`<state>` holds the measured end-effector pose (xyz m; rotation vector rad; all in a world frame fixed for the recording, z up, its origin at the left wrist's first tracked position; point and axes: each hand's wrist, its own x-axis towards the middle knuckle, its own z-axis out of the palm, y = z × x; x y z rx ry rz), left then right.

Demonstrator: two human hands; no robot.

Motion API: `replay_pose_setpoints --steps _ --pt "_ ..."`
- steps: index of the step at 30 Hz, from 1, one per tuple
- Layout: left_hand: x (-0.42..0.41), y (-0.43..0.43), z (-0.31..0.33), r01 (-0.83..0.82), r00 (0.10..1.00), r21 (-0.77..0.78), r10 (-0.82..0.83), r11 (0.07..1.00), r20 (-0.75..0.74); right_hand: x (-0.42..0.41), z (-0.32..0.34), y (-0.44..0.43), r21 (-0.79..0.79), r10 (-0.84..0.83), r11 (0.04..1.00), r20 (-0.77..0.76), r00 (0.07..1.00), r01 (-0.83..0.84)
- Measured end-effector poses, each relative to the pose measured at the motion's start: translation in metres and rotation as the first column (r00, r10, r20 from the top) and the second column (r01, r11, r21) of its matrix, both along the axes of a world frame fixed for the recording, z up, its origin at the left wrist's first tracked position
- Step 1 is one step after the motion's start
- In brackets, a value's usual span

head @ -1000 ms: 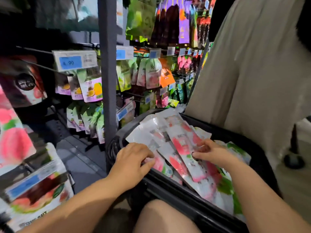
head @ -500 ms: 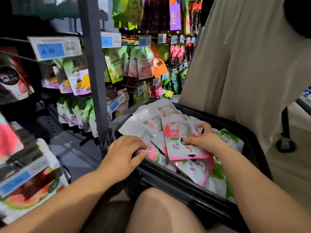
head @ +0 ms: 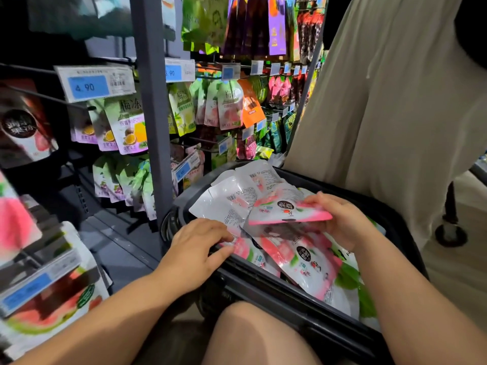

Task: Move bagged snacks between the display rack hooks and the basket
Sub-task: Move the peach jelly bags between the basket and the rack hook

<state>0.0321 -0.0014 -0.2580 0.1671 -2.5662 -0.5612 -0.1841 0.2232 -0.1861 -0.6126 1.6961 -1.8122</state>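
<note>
Head view, one moment.

- Right hand (head: 342, 222): fingers and thumb curled round the right end of a pink-and-white bag (head: 287, 210), pinching it. The bag is held above the pile of bags (head: 237, 196), over the middle of the basket (head: 276, 288), lying nearly flat with its pink edge toward the camera.
- Change vs 0.5 s ago: the same bag then faced up, front fully readable, and sat lower against the pile. It is now raised and tipped toward edge-on. At 1.0 s ago the right hand lay on the pile with no bag lifted.
- Left hand (head: 195, 255): at the near-left rim of the basket, fingertips and thumb closed on the edge of a pink bag (head: 241, 247) that lies in the pile. Position and hold unchanged across all three frames.
- The pile fills the basket from the far-left rim to the near-right corner. White backs with barcodes show at the far-left, pink fronts at the near edge, green-printed bags along the right wall.
- Display rack (head: 152, 114): grey upright just left of the basket. Hanging bags (head: 129, 125) on hooks, with a blue price tag (head: 95, 84) above them.
- A person in a beige garment (head: 382, 101) stands behind the far-right rim. The wearer's knee (head: 253, 335) is below the near rim.
</note>
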Motion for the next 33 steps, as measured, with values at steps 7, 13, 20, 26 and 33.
replay_pose_setpoints --steps 7,13,20,26,33 --pt "0.000 0.000 0.001 -0.002 0.999 -0.012 0.003 1.000 0.035 0.010 0.003 0.000 0.071 0.037 0.997 -0.334 0.942 -0.014" --pt "0.001 0.001 0.004 -0.006 0.998 0.007 0.006 1.000 0.065 0.017 0.005 -0.011 -0.039 -0.308 0.860 -0.835 0.455 0.509" --pt "0.002 0.003 0.006 -0.007 0.998 0.037 0.005 0.999 0.058 0.021 0.005 -0.012 -0.131 -0.418 0.900 -0.534 0.735 0.416" --pt "0.001 0.005 0.010 -0.010 0.997 0.070 0.005 0.997 0.074 0.036 0.024 -0.027 -0.347 -0.498 0.845 -0.232 0.836 0.407" --pt "0.011 0.025 0.046 0.077 0.991 0.607 -0.126 0.791 0.038 0.076 0.043 -0.071 -0.278 -0.144 0.952 -0.034 0.989 0.129"
